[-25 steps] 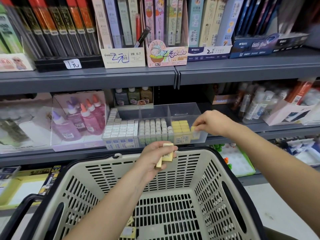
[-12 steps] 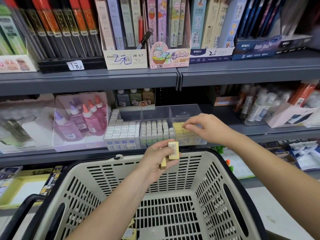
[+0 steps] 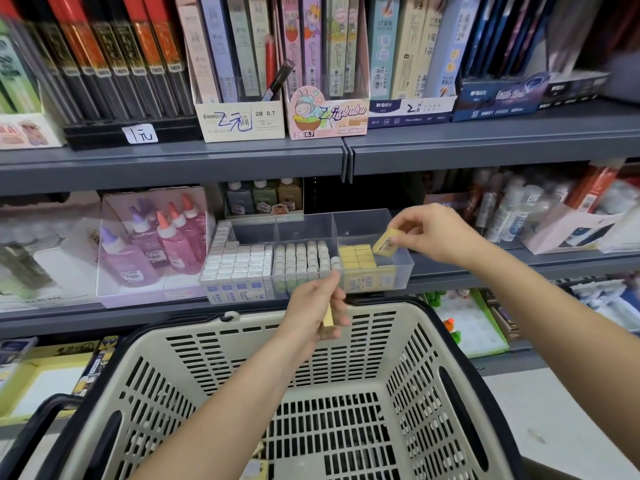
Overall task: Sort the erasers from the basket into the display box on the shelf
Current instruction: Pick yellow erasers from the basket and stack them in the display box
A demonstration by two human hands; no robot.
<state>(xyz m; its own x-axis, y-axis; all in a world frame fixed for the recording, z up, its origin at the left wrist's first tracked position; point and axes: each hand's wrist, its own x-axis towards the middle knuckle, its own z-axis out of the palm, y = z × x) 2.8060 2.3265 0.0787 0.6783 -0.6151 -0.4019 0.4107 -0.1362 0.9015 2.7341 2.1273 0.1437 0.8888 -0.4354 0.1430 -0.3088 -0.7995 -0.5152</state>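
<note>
Pinching a tilted yellow eraser (image 3: 386, 241) over the display box's (image 3: 408, 265) right compartment, the right hand (image 3: 433, 233) hovers — the left hand (image 3: 311, 303) grips another eraser (image 3: 328, 320) above the basket (image 3: 426, 344).

I see bright, even shop light with soft shadows under the upper shelf (image 3: 173, 164). The edges bow and smear; the bottles (image 3: 512, 216) at right look blurred.

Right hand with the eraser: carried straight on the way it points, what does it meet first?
Probably the yellow erasers in the right compartment of the display box; depth is unclear.
</note>
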